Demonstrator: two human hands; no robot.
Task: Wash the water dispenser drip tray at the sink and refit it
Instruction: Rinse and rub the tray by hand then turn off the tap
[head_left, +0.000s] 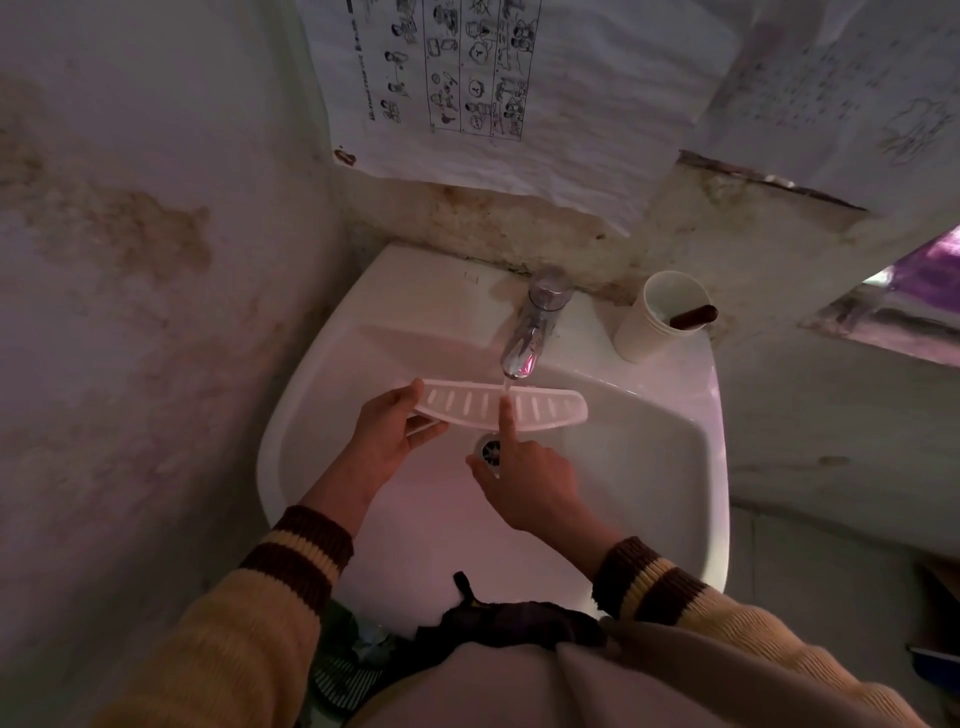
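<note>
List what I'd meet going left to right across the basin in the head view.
Left hand → white slotted plastic drip tray → tall white cup holding a brown handle. The right hand and chrome tap overlap the tray's span, so unplaced.

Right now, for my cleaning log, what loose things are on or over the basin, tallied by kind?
Drip tray: 1
White cup: 1
Brown-handled utensil in the cup: 1
Total: 3
</note>
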